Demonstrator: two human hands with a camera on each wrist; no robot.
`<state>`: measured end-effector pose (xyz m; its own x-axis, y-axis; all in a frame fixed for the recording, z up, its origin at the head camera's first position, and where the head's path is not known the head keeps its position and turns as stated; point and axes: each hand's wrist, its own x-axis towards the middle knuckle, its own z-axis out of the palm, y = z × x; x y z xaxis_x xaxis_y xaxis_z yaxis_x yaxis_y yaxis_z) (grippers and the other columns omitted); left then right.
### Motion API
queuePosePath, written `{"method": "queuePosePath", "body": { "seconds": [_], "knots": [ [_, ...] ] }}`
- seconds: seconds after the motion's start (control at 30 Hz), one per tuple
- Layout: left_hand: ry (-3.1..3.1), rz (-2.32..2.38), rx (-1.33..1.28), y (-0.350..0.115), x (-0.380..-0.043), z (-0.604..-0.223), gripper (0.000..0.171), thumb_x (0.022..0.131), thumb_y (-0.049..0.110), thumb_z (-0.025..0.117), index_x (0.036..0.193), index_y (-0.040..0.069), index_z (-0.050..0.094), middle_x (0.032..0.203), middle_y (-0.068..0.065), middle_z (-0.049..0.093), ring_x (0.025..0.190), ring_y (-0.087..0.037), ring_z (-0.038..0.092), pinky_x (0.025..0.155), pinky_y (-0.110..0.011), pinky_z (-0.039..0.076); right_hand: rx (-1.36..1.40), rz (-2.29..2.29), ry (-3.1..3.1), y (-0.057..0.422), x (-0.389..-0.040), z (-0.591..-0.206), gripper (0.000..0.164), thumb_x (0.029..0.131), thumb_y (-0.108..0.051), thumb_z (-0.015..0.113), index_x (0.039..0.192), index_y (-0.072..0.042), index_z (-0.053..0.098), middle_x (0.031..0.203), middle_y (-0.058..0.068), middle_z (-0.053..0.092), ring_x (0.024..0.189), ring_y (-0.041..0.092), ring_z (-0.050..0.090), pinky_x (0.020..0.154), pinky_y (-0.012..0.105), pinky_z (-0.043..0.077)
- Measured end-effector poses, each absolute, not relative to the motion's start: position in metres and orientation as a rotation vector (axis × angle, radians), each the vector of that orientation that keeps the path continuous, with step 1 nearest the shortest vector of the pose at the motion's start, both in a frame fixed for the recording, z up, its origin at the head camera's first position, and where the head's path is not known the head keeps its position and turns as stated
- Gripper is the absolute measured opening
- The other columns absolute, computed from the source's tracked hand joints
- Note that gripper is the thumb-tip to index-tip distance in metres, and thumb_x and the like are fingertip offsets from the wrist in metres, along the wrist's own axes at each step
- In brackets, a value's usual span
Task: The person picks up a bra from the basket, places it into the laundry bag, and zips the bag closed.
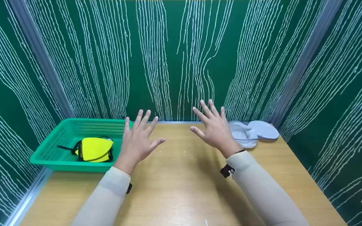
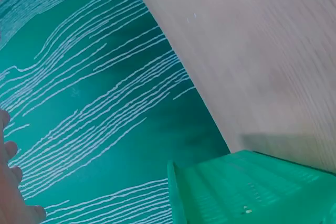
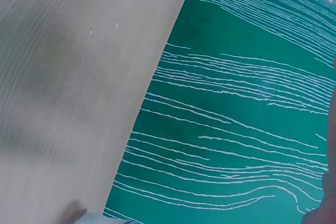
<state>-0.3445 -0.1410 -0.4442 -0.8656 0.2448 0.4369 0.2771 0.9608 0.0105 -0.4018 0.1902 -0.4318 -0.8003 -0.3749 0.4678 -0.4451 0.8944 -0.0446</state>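
Observation:
Both hands are held up over the table with fingers spread, and neither holds anything. My left hand (image 1: 136, 141) is near the right end of a green plastic basket (image 1: 39, 161), overlapping its rim in the head view. In the basket lies a yellow piece with black edging and a black cord (image 1: 96, 149); its kind is unclear. My right hand (image 1: 215, 130) is just left of a pale grey, soft-looking item with rounded lobes (image 1: 244, 135) at the table's back right. In the left wrist view, fingertips (image 2: 11, 150) show at the left edge.
A wooden table (image 1: 174, 188) has a few small white specks on it. Green walls (image 1: 174, 62) with wavy white lines close it in at the back and sides, with grey metal posts (image 1: 42, 56) at the corners. A dark band is on each wrist.

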Motion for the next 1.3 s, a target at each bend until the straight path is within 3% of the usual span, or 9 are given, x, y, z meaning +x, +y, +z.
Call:
{"method": "queuePosePath", "body": {
  "seconds": [0.17, 0.4, 0.67, 0.8, 0.93, 1.07, 1.17, 1.23, 1.3],
  "knots": [
    [-2.667, -0.113, -0.347, -0.151, -0.346, -0.446, 0.092, 0.106, 0.088, 0.040, 0.180, 0.035, 0.031, 0.192, -0.002, 0.018, 0.180, -0.033, 0.008, 0.141, -0.074, 0.005, 0.593, 0.200, -2.614, 0.191, -0.403, -0.431, 0.085, 0.108, -0.087, 0.039, 0.179, -0.041, 0.031, 0.193, 0.002, 0.016, 0.180, 0.036, 0.004, 0.138, 0.079, 0.007],
    [-2.722, -0.176, -0.265, -0.170, -0.353, -0.456, 0.096, 0.105, 0.090, 0.038, 0.181, 0.032, 0.030, 0.193, -0.004, 0.015, 0.180, -0.036, 0.006, 0.140, -0.075, 0.003, 0.586, 0.198, -2.617, 0.194, -0.405, -0.433, 0.081, 0.110, -0.075, 0.054, 0.179, -0.036, 0.035, 0.192, 0.002, 0.021, 0.180, 0.037, 0.010, 0.137, 0.081, 0.010],
    [-2.818, -0.243, -0.117, -0.192, -0.358, -0.473, 0.097, 0.107, 0.085, 0.045, 0.181, 0.025, 0.029, 0.192, -0.014, 0.011, 0.179, -0.044, 0.004, 0.138, -0.079, 0.005, 0.511, 0.236, -2.683, 0.210, -0.411, -0.444, 0.084, 0.109, -0.079, 0.051, 0.178, -0.031, 0.039, 0.191, 0.000, 0.021, 0.180, 0.037, 0.008, 0.138, 0.079, 0.006],
    [-2.833, -0.373, -0.002, -0.200, -0.360, -0.481, 0.097, 0.107, 0.077, 0.057, 0.180, 0.019, 0.033, 0.190, -0.024, 0.014, 0.175, -0.053, 0.012, 0.133, -0.084, 0.021, 0.464, 0.240, -2.722, 0.223, -0.418, -0.454, 0.087, 0.109, -0.081, 0.046, 0.179, -0.029, 0.037, 0.191, 0.000, 0.022, 0.180, 0.038, 0.010, 0.138, 0.078, 0.005],
    [-2.869, -0.493, 0.105, -0.207, -0.363, -0.488, 0.095, 0.110, 0.066, 0.063, 0.180, 0.013, 0.029, 0.185, -0.031, 0.020, 0.166, -0.057, 0.027, 0.123, -0.079, 0.044, 0.404, 0.249, -2.795, 0.238, -0.424, -0.465, 0.091, 0.109, -0.085, 0.039, 0.180, -0.028, 0.034, 0.191, 0.002, 0.021, 0.179, 0.040, 0.008, 0.138, 0.079, 0.004],
    [-2.927, -0.577, 0.163, -0.211, -0.366, -0.490, 0.088, 0.115, 0.053, 0.062, 0.180, 0.008, 0.025, 0.178, -0.036, 0.032, 0.159, -0.056, 0.040, 0.124, -0.073, 0.047, 0.329, 0.256, -2.888, 0.253, -0.431, -0.476, 0.092, 0.111, -0.080, 0.042, 0.180, -0.021, 0.032, 0.190, 0.010, 0.021, 0.178, 0.045, 0.007, 0.137, 0.079, 0.003],
    [-2.971, -0.598, 0.165, -0.212, -0.366, -0.489, 0.079, 0.118, 0.045, 0.058, 0.178, 0.002, 0.029, 0.172, -0.036, 0.044, 0.157, -0.054, 0.048, 0.127, -0.071, 0.045, 0.255, 0.244, -2.938, 0.263, -0.436, -0.486, 0.085, 0.115, -0.068, 0.047, 0.178, -0.012, 0.036, 0.186, 0.020, 0.030, 0.175, 0.052, 0.017, 0.138, 0.078, 0.008],
    [-2.988, -0.594, 0.161, -0.212, -0.367, -0.488, 0.073, 0.120, 0.041, 0.054, 0.176, -0.001, 0.032, 0.168, -0.035, 0.051, 0.154, -0.053, 0.054, 0.127, -0.070, 0.046, 0.213, 0.254, -2.943, 0.269, -0.438, -0.492, 0.071, 0.118, -0.057, 0.052, 0.167, -0.006, 0.052, 0.173, 0.024, 0.051, 0.165, 0.053, 0.039, 0.136, 0.076, 0.025],
    [-2.997, -0.598, 0.158, -0.213, -0.367, -0.487, 0.068, 0.122, 0.036, 0.049, 0.175, -0.003, 0.033, 0.165, -0.034, 0.056, 0.152, -0.051, 0.058, 0.126, -0.069, 0.047, 0.155, 0.345, -2.947, 0.275, -0.437, -0.496, 0.055, 0.118, -0.046, 0.055, 0.147, -0.002, 0.068, 0.149, 0.026, 0.070, 0.143, 0.052, 0.062, 0.123, 0.071, 0.046]
  ]
}}
